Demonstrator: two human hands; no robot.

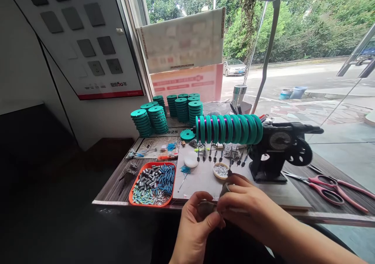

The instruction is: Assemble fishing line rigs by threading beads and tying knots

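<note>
My left hand [197,221] and my right hand [241,199] meet just in front of the table's front edge. The fingers of both are curled and pinched together, and what they hold between them is too small and dark to make out. Above them a black winding device [278,143] carries a row of green spools [230,129] on its shaft. Small dark clips [215,158] dangle below the spools. A round dish of white beads [221,170] lies just behind my right hand.
An orange tray [131,195] with metal and blue parts stands at the left. Stacked green spools [181,109] are behind it. Pink-handled scissors [326,189] and pliers [356,201] lie at the right. A white disc [191,159] rests mid-table.
</note>
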